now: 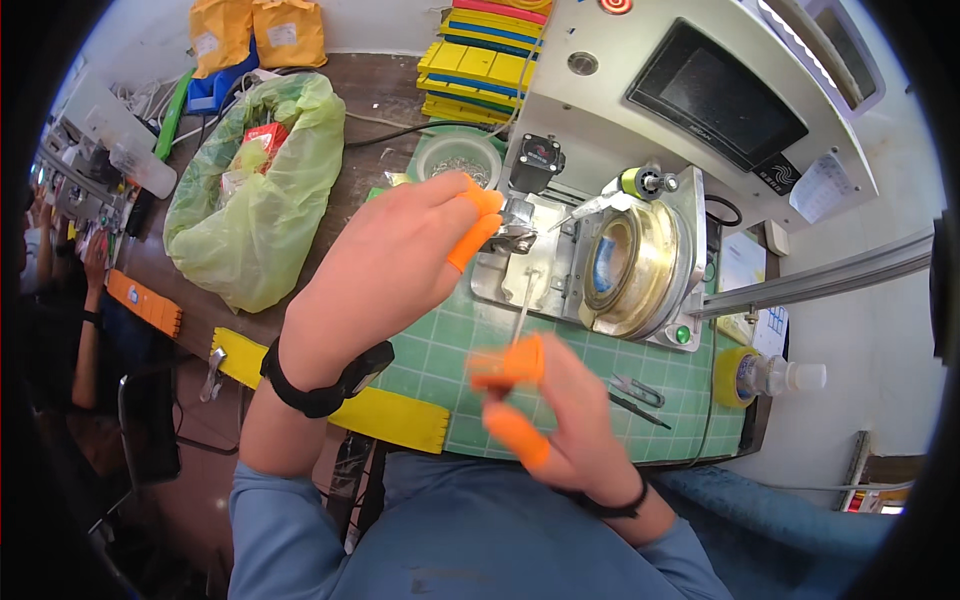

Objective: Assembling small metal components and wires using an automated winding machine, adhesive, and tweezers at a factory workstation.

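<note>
My left hand [390, 265], with orange finger cots on its fingertips, reaches to a small shiny metal fixture [517, 228] on the bench machine. Its fingers are closed at the fixture's left side; whatever they pinch is hidden. My right hand [560, 420], also in orange finger cots, is blurred above the green cutting mat [430, 350]. A thin pale rod [523, 310] runs from the machine's base toward its index finger; whether the hand grips it is unclear. Behind my left hand stands a round pale bowl [427, 160] of small metal pieces.
A wire-like spool [660, 265] and a screen [715, 95] are on the machine. Thread snips [640, 390], a dark pen-like tool [640, 410] and a clear bottle [775, 376] are at right. A green plastic bag [245, 240] and yellow strips [390, 420] are at left.
</note>
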Available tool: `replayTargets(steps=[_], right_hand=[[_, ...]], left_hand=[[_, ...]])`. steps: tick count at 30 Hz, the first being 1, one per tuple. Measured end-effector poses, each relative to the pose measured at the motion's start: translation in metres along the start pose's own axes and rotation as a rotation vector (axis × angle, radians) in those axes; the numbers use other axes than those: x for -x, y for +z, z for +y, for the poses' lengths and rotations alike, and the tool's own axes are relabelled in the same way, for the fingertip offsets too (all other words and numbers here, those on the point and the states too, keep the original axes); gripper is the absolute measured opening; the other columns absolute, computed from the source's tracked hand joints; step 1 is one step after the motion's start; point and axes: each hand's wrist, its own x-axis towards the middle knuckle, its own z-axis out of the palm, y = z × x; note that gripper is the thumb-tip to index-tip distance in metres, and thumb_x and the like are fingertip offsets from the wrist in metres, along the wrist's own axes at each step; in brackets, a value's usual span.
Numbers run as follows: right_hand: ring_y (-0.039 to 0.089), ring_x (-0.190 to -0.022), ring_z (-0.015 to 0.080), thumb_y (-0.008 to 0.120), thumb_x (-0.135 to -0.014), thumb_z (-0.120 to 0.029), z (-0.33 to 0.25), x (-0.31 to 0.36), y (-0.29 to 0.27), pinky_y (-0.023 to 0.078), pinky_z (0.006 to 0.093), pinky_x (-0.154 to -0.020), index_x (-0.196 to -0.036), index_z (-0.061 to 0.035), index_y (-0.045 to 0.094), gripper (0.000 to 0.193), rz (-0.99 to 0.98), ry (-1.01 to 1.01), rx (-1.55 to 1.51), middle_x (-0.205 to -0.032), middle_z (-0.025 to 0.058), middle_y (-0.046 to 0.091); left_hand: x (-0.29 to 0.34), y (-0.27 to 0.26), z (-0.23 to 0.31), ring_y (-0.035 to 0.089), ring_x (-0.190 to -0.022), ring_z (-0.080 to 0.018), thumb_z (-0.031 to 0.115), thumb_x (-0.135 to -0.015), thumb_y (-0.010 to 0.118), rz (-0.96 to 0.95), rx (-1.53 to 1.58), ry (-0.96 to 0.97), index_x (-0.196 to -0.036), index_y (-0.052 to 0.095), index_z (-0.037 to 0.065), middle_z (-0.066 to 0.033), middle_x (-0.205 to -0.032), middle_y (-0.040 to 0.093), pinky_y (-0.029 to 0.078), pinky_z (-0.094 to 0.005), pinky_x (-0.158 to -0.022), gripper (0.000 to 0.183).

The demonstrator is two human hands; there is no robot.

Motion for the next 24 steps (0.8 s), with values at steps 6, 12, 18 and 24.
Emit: replayTargets(steps=[6, 12, 18, 24], right_hand=[[0.049, -0.105, 0.0085, 0.058, -0.107, -0.009, 0.052, -0.041, 0.034, 0.041, 0.0237, -0.093, -0.137, -0.0054, 0.042, 0.034, 0.533, 0.202, -0.643, -0.120, 0.0037, 0.048], [0.046, -0.088, 0.0077, 0.052, -0.111, -0.013, 0.072, -0.061, 0.043, 0.043, 0.0259, -0.081, -0.131, -0.0081, 0.050, 0.021, 0.654, 0.170, -0.532, -0.110, -0.0001, 0.050], [0.046, -0.091, 0.0084, 0.052, -0.111, -0.013, 0.088, -0.055, 0.046, 0.043, 0.0283, -0.085, -0.120, -0.0089, 0.052, 0.010, 0.685, 0.036, -0.620, -0.112, -0.0002, 0.052], [0.048, -0.092, 0.0090, 0.049, -0.112, -0.013, 0.088, -0.067, 0.045, 0.042, 0.0263, -0.085, -0.121, -0.0074, 0.051, 0.011, 0.751, 0.114, -0.702, -0.114, 0.0019, 0.052]], left_hand=[[-0.002, -0.001, 0.003, 0.063, -0.083, -0.0396, 0.009, -0.096, 0.068, -0.031, -0.060, -0.005, -0.108, 0.068, -0.001, -0.0153, -0.100, 0.065, 0.053, -0.0450, -0.071, 0.016], [-0.003, -0.003, 0.002, 0.064, -0.083, -0.0389, 0.009, -0.095, 0.068, -0.058, -0.061, -0.011, -0.106, 0.068, -0.001, -0.0154, -0.100, 0.064, 0.053, -0.0448, -0.070, 0.015], [-0.024, -0.031, -0.008, 0.066, -0.092, -0.0389, 0.013, -0.097, 0.067, -0.284, -0.033, 0.029, -0.109, 0.070, 0.000, -0.0158, -0.101, 0.069, 0.053, -0.0443, -0.077, 0.018], [-0.092, -0.016, 0.005, 0.068, -0.103, -0.0360, 0.020, -0.102, 0.063, -0.170, 0.260, 0.205, -0.124, 0.070, 0.002, -0.0171, -0.115, 0.073, 0.053, -0.0407, -0.088, 0.030]])
